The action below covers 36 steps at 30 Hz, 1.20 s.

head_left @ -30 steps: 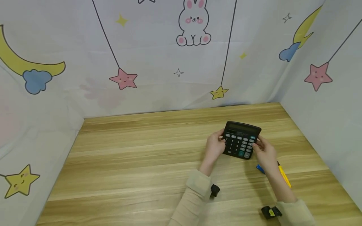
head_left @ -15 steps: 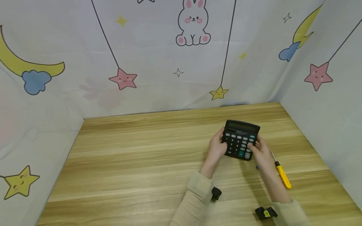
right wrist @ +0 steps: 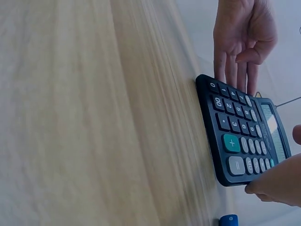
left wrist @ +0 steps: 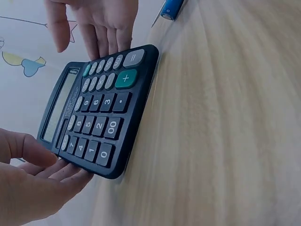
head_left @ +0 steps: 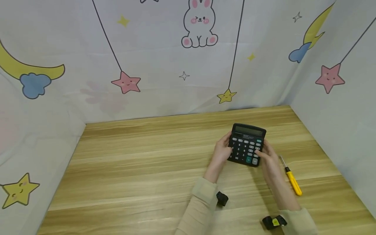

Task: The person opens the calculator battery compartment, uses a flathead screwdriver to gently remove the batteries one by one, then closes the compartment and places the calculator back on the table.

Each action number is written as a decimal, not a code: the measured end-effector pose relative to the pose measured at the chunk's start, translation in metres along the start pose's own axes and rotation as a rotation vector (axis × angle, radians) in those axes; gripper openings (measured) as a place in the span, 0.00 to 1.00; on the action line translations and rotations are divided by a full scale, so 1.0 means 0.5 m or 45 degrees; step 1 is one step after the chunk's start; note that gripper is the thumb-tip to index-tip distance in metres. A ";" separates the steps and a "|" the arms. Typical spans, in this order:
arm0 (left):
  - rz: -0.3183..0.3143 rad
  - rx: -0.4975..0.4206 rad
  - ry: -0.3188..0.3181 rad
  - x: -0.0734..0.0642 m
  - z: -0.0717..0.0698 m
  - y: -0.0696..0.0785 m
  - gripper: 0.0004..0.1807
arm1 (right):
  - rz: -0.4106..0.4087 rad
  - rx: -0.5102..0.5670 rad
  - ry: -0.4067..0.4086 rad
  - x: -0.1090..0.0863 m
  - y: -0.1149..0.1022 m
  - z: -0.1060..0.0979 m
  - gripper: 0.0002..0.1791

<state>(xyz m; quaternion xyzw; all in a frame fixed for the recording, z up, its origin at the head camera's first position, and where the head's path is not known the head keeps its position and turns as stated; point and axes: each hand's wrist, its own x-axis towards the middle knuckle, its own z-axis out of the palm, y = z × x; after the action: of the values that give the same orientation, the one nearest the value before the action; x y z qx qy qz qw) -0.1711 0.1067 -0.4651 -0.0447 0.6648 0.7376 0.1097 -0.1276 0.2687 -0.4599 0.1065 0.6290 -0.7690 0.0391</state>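
Observation:
A black calculator (head_left: 246, 145) with grey and green keys leans with its display end raised and its lower edge at or near the tabletop. My left hand (head_left: 222, 152) holds its left side, fingers behind and thumb over the edge. On the opposite side my right hand (head_left: 271, 161) holds it, fingers behind the case; in the head view its thumb overlaps the keys at the right. The left wrist view shows the right thumb standing off the keys. Both hands' fingertips are partly hidden behind the calculator (left wrist: 101, 113).
To the right of my right forearm lies a screwdriver (head_left: 293, 181) with a yellow handle. A blue cylindrical thing (right wrist: 229, 220) lies on the wooden table (head_left: 132, 163) near the right hand. Printed white cloth (head_left: 158, 65) stands behind the table and at its sides.
Both hands have shifted slightly left with the calculator, whose face shows a little more fully. The screwdriver is now uncovered, while the blue thing has gone out of sight behind the right arm.

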 end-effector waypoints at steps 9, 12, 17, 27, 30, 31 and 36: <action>-0.032 -0.028 -0.041 0.014 -0.008 -0.012 0.44 | 0.034 0.116 -0.013 0.007 0.002 -0.002 0.40; -0.038 -0.050 -0.053 0.019 -0.009 -0.018 0.44 | 0.067 0.145 -0.006 0.009 0.003 -0.003 0.40; -0.078 -0.077 -0.055 0.023 -0.012 -0.023 0.44 | 0.097 0.199 -0.011 0.013 0.005 -0.005 0.40; -0.100 -0.099 -0.071 0.028 -0.013 -0.027 0.45 | 0.132 0.223 0.017 0.024 0.004 -0.003 0.39; -0.102 -0.105 -0.072 0.030 -0.013 -0.027 0.44 | 0.141 0.210 0.014 0.028 0.005 -0.004 0.38; -0.100 -0.104 -0.071 0.031 -0.013 -0.028 0.44 | 0.145 0.206 0.012 0.029 0.005 -0.005 0.38; -0.109 -0.105 -0.065 0.034 -0.010 -0.034 0.44 | 0.160 0.171 -0.016 0.029 0.010 -0.010 0.38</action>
<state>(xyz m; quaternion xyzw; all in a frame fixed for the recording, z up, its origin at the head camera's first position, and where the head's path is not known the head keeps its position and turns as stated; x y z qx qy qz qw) -0.1844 0.1052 -0.4858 -0.0588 0.6282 0.7600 0.1560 -0.1403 0.2739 -0.4687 0.1434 0.5678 -0.8063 0.0838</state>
